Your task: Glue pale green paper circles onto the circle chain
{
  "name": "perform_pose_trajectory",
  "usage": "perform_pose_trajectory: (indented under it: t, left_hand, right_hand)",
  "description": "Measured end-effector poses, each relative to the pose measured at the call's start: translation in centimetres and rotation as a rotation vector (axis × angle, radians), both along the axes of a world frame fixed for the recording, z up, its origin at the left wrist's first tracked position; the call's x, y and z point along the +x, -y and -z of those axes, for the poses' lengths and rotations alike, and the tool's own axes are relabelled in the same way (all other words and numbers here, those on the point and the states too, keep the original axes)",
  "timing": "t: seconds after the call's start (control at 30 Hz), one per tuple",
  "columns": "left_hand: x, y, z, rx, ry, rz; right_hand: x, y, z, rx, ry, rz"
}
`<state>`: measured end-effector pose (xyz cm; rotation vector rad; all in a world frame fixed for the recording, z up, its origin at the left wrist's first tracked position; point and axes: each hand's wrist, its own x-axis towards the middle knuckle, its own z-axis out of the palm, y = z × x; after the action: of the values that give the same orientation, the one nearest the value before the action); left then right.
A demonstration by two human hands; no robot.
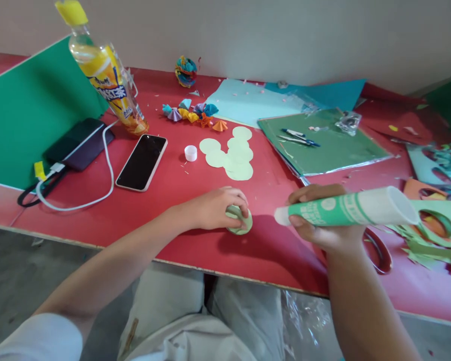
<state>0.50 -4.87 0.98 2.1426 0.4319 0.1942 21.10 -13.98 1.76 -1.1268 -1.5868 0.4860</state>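
The right hand has a grip clenched on the glue tube, nozzle pointing left toward the folded paper circle pinched by the left hand.

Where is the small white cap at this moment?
In the head view, the small white cap stands on the red table, between the phone and the pale green paper circles.

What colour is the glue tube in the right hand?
Green with white markings and a white rear end, seen in the head view: the glue tube in the right hand.
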Motion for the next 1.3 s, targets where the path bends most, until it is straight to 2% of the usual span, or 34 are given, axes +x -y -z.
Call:
perform_pose_trajectory:
  t: [0.27,0.43,0.53,0.63,0.7,0.8,0.87,0.93,1.03,1.17,1.23,1.3]
  left_hand:
    - [0.3,1.4,-0.1,0.128,-0.079,-0.080]
    - [0.4,1.8,0.0,0.320,-0.117,-0.049]
    - [0.1,1.4,0.0,0.409,-0.135,0.017]
    - [-0.3,0.6,-0.3,0.381,-0.130,0.106]
    - [-0.3,0.5,-0.5,0.344,-0.132,0.109]
    - [0.3,1.3,-0.5,0.313,-0.145,0.003]
    - [0.8,2.1,-0.3,0.330,-0.165,-0.101]
    - [1.1,2.6,-0.2,0.358,-0.189,-0.147]
    - [0.8,2.2,-0.5,0.352,-0.192,-0.061]
    - [-0.5,0.5,-1.6,0.207,-0.178,0.121]
    - [-0.9,0.0,-2.0,0.127,-0.192,0.118]
    - [-0.9,0.1,-2.1,0.080,-0.198,0.042]
  right_hand:
    - [0.1,-0.2,0.3,-0.053,0.059,0.012]
    - [0.1,-0.3,0.3,-0.085,0.060,0.042]
    - [-0.1,-0.4,0.3,-0.081,0.037,0.043]
    - [-0.2,-0.4,0.2,-0.082,0.029,0.035]
    - [-0.2,-0.4,0.2,-0.073,0.039,0.021]
    - [-0.1,-0.3,0.3,-0.054,0.046,0.004]
    - [-0.2,-0.4,0.4,-0.045,0.037,-0.002]
    - [-0.3,-0.4,0.2,-0.042,0.029,0.001]
    - [-0.4,-0.5,-0.1,-0.050,0.011,0.029]
    - [-0.5,-0.4,-0.4,-0.086,-0.029,0.051]
    - [-0.5,-0.4,-0.3,-0.103,-0.035,0.047]
    - [-0.4,-0.3,-0.2,-0.113,-0.040,0.042]
